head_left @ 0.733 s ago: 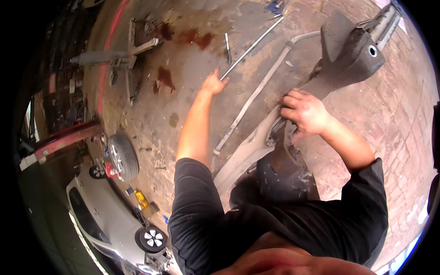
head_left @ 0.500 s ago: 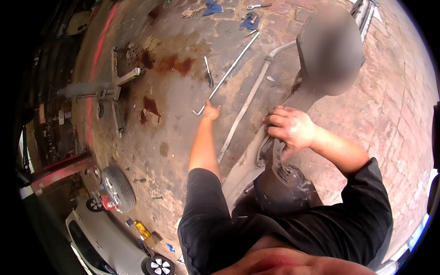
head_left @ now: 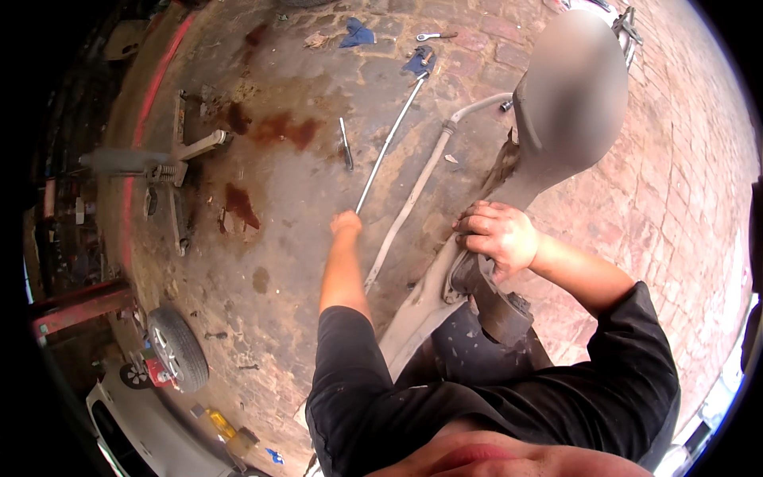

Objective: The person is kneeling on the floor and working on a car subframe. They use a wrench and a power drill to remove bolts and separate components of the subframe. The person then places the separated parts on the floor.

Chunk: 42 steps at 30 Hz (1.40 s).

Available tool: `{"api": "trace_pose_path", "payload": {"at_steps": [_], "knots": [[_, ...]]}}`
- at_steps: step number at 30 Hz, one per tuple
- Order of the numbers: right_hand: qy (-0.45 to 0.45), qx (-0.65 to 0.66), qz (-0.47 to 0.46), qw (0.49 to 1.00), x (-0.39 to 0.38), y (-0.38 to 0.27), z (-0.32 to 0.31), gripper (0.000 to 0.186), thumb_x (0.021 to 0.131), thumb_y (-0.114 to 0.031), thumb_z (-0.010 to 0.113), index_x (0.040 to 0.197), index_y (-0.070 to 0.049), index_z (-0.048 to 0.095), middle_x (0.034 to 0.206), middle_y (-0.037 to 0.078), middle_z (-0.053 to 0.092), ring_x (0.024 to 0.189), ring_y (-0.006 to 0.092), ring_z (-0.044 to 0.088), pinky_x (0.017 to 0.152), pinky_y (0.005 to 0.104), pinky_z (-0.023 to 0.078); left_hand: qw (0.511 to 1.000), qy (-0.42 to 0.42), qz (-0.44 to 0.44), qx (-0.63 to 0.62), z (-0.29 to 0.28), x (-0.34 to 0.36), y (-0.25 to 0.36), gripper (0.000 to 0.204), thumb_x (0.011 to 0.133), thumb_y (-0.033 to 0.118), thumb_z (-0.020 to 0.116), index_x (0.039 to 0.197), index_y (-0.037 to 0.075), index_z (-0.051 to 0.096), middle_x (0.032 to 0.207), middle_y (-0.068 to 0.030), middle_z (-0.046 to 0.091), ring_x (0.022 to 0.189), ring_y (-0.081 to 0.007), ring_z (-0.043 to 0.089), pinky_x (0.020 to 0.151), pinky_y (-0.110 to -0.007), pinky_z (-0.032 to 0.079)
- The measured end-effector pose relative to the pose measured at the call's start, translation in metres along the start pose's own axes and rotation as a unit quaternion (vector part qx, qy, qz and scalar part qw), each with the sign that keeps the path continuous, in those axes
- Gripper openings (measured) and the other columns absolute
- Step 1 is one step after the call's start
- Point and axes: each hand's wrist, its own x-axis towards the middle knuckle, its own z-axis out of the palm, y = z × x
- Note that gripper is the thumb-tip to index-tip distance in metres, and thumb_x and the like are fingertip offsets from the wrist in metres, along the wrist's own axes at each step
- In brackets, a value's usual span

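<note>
My left hand [head_left: 346,223] is closed around the near end of a long, thin metal bar [head_left: 389,141], which slants away over the stained floor. Its far tip lies by a blue rag [head_left: 417,62]. My right hand [head_left: 499,237] is curled over the edge of a dusty grey metal car part [head_left: 433,296] in front of my body. A round cylindrical sleeve [head_left: 506,316] on that part sits just below my right palm. Farther up, the part runs to a large, rounded, blurred grey shape [head_left: 572,87]. Between bar and part lies a bent grey pipe [head_left: 421,179].
A dark-handled tool [head_left: 346,145], a ratchet [head_left: 437,36] and another blue rag [head_left: 358,33] lie on the floor. To the left stand a metal stand with arms [head_left: 179,167], a tyre [head_left: 177,350], a yellow bottle [head_left: 221,425] and a silver car [head_left: 155,421]. Dark red stains [head_left: 282,129] mark the floor.
My left hand has closed around the bar's bent near end, which showed before, and sits slightly lower. My right hand stays on the car part, whose sleeve now shows more. The view has shifted.
</note>
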Motion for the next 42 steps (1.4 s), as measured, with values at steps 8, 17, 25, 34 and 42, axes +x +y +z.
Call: {"api": "trace_pose_path", "payload": {"at_steps": [8,17,25,34,42], "knots": [[0.007,0.006,0.006,1.0,-0.005,0.001,0.001,0.063,0.042,-0.049,0.074,0.09,-0.009,0.065,0.105,0.009,0.063,0.095,0.0309,0.061,0.08,0.04,0.051,0.975,-0.14,0.08,-0.15,-0.03,-0.038,0.004,0.05,0.09,0.041,0.059,0.106,-0.007,0.066,0.089,-0.0179,0.065,0.075,-0.0286,0.06,0.067,-0.039,0.05],[-0.007,-0.004,-0.002,1.0,0.0,-0.005,-0.008,0.065,0.038,-0.043,0.077,0.092,-0.01,0.064,0.107,0.01,0.061,0.098,0.0329,0.058,0.081,0.0422,0.05,0.836,-0.321,0.101,-0.433,-0.103,-0.05,0.005,0.044,0.097,0.036,0.059,0.111,-0.006,0.064,0.086,-0.0155,0.067,0.064,-0.0276,0.064,0.055,-0.04,0.053],[0.005,0.015,0.007,1.0,-0.01,-0.005,-0.005,0.061,0.044,-0.049,0.077,0.089,-0.009,0.065,0.105,0.008,0.062,0.095,0.0309,0.06,0.079,0.0416,0.05,0.935,-0.117,0.117,-0.314,-0.124,-0.115,0.078,0.039,0.098,0.04,0.056,0.115,0.006,0.063,0.063,-0.0023,0.052,0.046,-0.0137,0.045,0.04,-0.032,0.036],[-0.019,0.042,0.018,0.999,-0.008,-0.001,-0.01,0.069,0.035,-0.047,0.084,0.09,-0.009,0.065,0.104,0.008,0.059,0.097,0.0307,0.057,0.081,0.042,0.049,0.94,-0.333,-0.004,-0.072,-0.203,-0.196,-0.03,0.038,0.093,0.026,0.058,0.121,0.0,0.055,0.075,-0.0137,0.063,0.059,-0.0281,0.068,0.051,-0.04,0.058],[-0.002,0.03,-0.001,1.0,-0.005,0.003,-0.007,0.064,0.038,-0.045,0.083,0.086,-0.008,0.064,0.106,0.009,0.06,0.1,0.0313,0.058,0.085,0.042,0.049,0.936,-0.275,0.084,-0.203,-0.113,-0.162,0.01,0.051,0.1,0.042,0.048,0.142,0.013,0.043,0.078,-0.0082,0.056,0.049,-0.0206,0.059,0.045,-0.035,0.054]]}}
